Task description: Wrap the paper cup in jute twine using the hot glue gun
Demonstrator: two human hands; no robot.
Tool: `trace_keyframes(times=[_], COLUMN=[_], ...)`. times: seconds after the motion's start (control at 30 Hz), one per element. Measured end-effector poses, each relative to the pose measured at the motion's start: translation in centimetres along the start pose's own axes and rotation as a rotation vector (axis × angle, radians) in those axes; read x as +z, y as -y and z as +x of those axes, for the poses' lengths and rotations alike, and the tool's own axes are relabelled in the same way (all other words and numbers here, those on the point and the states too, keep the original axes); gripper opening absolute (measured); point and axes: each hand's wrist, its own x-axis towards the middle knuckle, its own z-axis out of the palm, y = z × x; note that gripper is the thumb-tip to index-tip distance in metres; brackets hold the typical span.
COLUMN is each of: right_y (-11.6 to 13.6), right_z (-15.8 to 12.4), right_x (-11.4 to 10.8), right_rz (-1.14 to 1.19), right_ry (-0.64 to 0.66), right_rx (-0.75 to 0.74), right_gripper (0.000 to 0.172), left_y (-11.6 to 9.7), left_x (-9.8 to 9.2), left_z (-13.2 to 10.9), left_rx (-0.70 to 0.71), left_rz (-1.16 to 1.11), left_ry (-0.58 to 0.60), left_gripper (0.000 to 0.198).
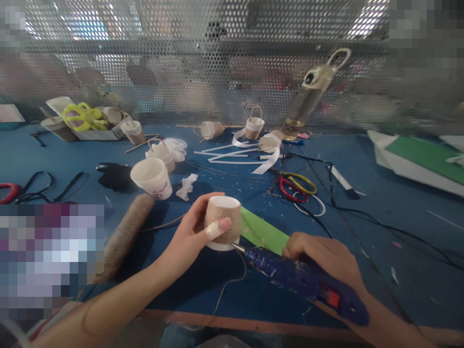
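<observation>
My left hand [203, 222] is closed around a small white cup wrapped in brown twine [230, 220], its thumb bandaged and pressed on the front. A bare white band shows at the cup's lower end. My right hand [322, 251] grips a dark blue glue gun [286, 275] with a red switch. The metal nozzle points left and meets the lower edge of the twine, or nearly so. A strand of twine [226, 290] hangs from the cup toward the table's front edge. Behind the cup lies a green strip [263, 229].
A large twine spool [126, 237] and a white cup [152, 179] stand left. Scissors with red and yellow handles [297, 186] lie beside black cables [373, 224] at right. Little twine-wrapped baskets [254, 128], white strips [232, 157] and a bottle [304, 104] are near the perforated metal screen [174, 63].
</observation>
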Motion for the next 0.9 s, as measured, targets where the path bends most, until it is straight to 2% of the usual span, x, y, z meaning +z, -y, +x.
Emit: trace_keyframes(times=[0.17, 0.33, 0.4, 0.47, 0.57, 0.63, 0.7, 0.83, 0.87, 0.9], right_y=[0.0, -1.0, -1.4, -1.6, -1.7, -1.7, -1.7, -1.8, -1.7, -1.5], right_z=[-0.3, -0.4, -0.3, -0.2, 0.0, 0.3, 0.6, 1.2, 1.2, 1.2], right_x=[0.8, 0.6, 0.2, -0.2, -0.2, 0.3, 0.8, 1.6, 1.6, 1.5], right_rz=[-0.020, -0.055, -0.076, -0.081, -0.122, -0.164, -0.189, -0.135, -0.098, -0.056], right_ry=[-0.066, -0.086, -0.062, 0.024, 0.004, 0.026, 0.102, 0.257, 0.282, 0.293], right_rx=[-0.019, -0.065, -0.101, -0.109, -0.068, -0.007, 0.063, 0.080, 0.066, 0.056], right_gripper=[0.021, 0.010, 0.010, 0.010, 0.009, 0.016, 0.030, 0.078, 0.083, 0.080], left_y=[-0.1, -0.2, -0.2, -0.3, -0.4, -0.4, -0.5, -0.6, -0.6, -0.6], left_x=[0.0, -0.1, -0.2, -0.2, -0.2, -0.2, -0.2, -0.2, -0.2, -0.2], left_z=[-0.1, -0.1, 0.0, 0.0, 0.0, 0.0, 0.0, 0.0, 0.0, 0.0], left_rx=[0.030, 0.030, 0.025, 0.029, 0.032, 0.021, 0.010, 0.006, 0.009, 0.012], left_rz=[0.017, 0.000, -0.017, -0.039, -0.073, -0.101, -0.135, -0.169, -0.169, -0.166], left_ry=[-0.004, -0.049, -0.057, -0.058, -0.072, -0.077, -0.076, -0.082, -0.083, -0.082], left_gripper=[0.047, 0.046, 0.044, 0.043, 0.043, 0.043, 0.044, 0.048, 0.048, 0.048])
